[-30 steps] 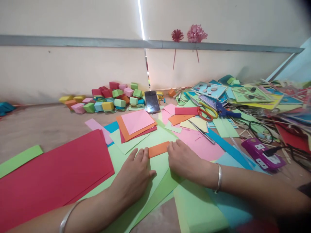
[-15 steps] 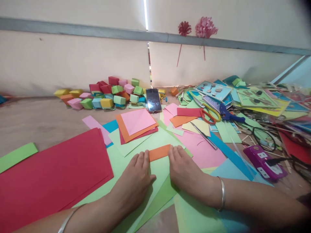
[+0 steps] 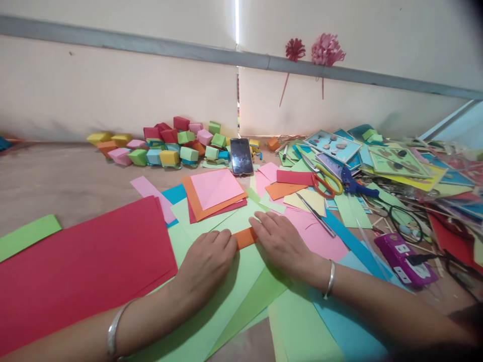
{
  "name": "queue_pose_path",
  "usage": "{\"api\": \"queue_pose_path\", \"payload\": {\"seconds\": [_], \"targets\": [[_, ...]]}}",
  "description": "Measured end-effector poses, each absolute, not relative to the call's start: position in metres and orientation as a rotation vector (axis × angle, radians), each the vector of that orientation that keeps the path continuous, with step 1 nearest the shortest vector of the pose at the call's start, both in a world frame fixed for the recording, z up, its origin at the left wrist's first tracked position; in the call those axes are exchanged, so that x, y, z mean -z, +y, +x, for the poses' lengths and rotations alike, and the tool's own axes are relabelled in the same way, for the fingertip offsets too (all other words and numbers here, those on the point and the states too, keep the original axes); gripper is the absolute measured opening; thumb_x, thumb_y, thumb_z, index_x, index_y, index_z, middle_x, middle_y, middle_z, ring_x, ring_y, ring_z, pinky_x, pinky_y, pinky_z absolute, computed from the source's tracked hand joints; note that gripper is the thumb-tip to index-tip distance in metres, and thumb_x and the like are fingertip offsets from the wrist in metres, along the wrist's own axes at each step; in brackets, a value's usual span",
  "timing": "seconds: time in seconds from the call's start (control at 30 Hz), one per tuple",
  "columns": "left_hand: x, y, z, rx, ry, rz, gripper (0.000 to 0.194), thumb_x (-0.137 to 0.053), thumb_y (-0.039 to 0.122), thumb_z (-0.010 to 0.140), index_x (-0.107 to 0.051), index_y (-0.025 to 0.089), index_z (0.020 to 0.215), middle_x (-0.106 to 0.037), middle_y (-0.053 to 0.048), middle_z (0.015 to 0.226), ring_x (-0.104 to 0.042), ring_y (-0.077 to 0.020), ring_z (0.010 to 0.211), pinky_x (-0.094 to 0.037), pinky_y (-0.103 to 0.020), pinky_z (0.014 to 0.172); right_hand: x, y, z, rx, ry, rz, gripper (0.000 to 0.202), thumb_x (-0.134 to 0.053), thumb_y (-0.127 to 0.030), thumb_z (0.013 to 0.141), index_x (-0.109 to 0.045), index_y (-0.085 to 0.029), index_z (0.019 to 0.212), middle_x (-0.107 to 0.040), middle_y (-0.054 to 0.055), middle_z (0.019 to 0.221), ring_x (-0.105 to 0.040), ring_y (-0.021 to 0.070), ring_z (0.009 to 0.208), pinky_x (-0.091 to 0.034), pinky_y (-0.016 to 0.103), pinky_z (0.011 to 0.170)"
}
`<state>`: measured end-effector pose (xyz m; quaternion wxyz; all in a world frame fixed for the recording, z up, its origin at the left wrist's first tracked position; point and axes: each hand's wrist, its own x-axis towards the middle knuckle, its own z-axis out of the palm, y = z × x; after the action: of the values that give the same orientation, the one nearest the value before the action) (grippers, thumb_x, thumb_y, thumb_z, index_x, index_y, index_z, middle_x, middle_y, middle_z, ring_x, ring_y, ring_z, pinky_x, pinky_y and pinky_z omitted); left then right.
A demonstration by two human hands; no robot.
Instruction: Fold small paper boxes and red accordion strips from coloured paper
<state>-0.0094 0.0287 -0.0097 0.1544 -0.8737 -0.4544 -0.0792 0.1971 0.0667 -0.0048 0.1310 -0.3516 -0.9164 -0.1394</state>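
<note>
A folded orange paper strip (image 3: pixel 246 239) lies on light green sheets (image 3: pixel 211 296) in front of me. My left hand (image 3: pixel 209 256) has its fingers bent down over the strip's left end, holding it. Across the right end rests my right hand (image 3: pixel 281 241), fingers stretched out and slightly apart, pressing on the paper. Both ends of the strip are hidden under the hands. Just behind it is a stack of pink and orange square sheets (image 3: pixel 217 188), with red paper below.
Large red sheets (image 3: pixel 83 266) cover the left side. Colourful paper cubes (image 3: pixel 169 158) and a phone (image 3: pixel 241 156) stand at the back. Scissors (image 3: pixel 326 178), a pen (image 3: pixel 315 213), a blue glue gun (image 3: pixel 356 183) and a purple extension socket (image 3: pixel 405 259) lie to the right.
The orange paper looks narrower and less of it shows between my hands. My right hand has moved left over it, its fingers now stretched further across the strip.
</note>
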Motion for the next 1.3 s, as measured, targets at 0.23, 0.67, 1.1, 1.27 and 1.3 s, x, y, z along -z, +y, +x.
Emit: {"api": "queue_pose_path", "payload": {"seconds": [0.23, 0.67, 1.1, 1.27, 1.3], "targets": [[0.0, 0.027, -0.007, 0.317, -1.282, -2.485, 0.026, -0.042, 0.007, 0.091, -0.061, 0.01, 0.109, -0.068, -0.008, 0.077, -0.062, -0.0259, 0.068, -0.046, -0.038, 0.057, 0.003, 0.064, 0.196, 0.354, -2.622, -0.912, 0.024, -0.039, -0.01, 0.1, -0.062, -0.013, 0.093, -0.065, 0.007, 0.092, -0.048, 0.0191, 0.087, -0.03, 0.034, 0.076], [-0.004, 0.027, 0.001, -0.042, -1.613, -2.709, 0.012, -0.054, 0.014, 0.088, -0.059, 0.018, 0.078, -0.059, -0.002, 0.07, -0.055, -0.0194, 0.063, -0.034, -0.03, 0.053, -0.005, 0.047, 0.2, 0.458, -2.9, -0.809, 0.016, -0.052, -0.001, 0.086, -0.059, -0.014, 0.079, -0.056, 0.005, 0.074, -0.042, 0.019, 0.068, -0.021, 0.033, 0.06], [0.009, 0.036, -0.01, 0.32, -1.458, -2.594, 0.039, -0.033, -0.002, 0.085, -0.057, 0.015, 0.111, -0.064, -0.005, 0.081, -0.058, -0.0176, 0.061, -0.042, -0.027, 0.05, -0.01, 0.025, 0.196, 0.38, -3.018, -0.837, 0.016, -0.045, -0.001, 0.087, -0.056, -0.011, 0.091, -0.056, 0.009, 0.082, -0.046, 0.0205, 0.071, -0.024, 0.034, 0.059], [0.002, 0.051, -0.015, 0.116, -1.606, -2.536, 0.03, -0.04, -0.003, 0.078, -0.063, 0.016, 0.084, -0.065, -0.009, 0.089, -0.06, -0.0207, 0.071, -0.044, -0.029, 0.056, -0.008, 0.028, 0.196, 0.322, -3.015, -0.776, 0.015, -0.044, -0.002, 0.089, -0.057, -0.011, 0.09, -0.056, 0.008, 0.08, -0.044, 0.0195, 0.069, -0.023, 0.034, 0.059], [0.003, 0.053, -0.016, 0.121, -1.581, -2.546, 0.03, -0.041, -0.004, 0.077, -0.063, 0.016, 0.082, -0.065, -0.011, 0.088, -0.06, -0.0237, 0.077, -0.047, -0.032, 0.061, -0.008, 0.028, 0.196, 0.319, -3.016, -0.766, 0.016, -0.044, -0.002, 0.089, -0.057, -0.012, 0.089, -0.056, 0.008, 0.08, -0.044, 0.0195, 0.069, -0.022, 0.034, 0.058]]}}
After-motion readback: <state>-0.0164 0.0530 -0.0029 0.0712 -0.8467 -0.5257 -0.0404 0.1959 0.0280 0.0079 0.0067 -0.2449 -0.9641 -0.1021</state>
